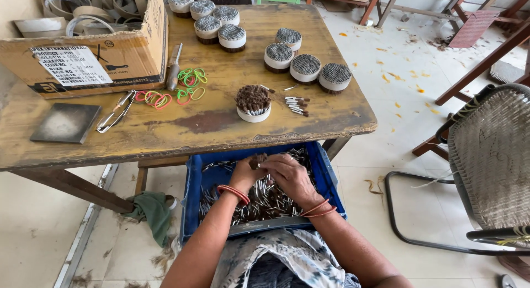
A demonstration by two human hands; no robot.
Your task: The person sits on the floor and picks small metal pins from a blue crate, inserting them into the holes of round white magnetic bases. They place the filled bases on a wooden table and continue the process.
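Gathering a small bundle of brush tips point(257, 161) — left hand point(244, 173) and right hand point(290, 175) are both pinching it above the blue crate point(193, 183); next, probably squaring the ends.

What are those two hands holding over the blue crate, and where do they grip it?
Both hands, left hand and right hand, meet around a small bunch of thin metal-tipped sticks above the blue crate. Fingers hide exactly where they grip it.

Blue plastic crate point(194, 180) rests on the lap, tucked partly under the table edge. Inside: a loose, unsorted heap of thin silvery metal pins point(259, 202), lying criss-cross at all angles, some with dark tips. A small bunch of brown-tipped pins point(257, 160) sits pinched together, upright-ish, above the heap near the crate's far wall.
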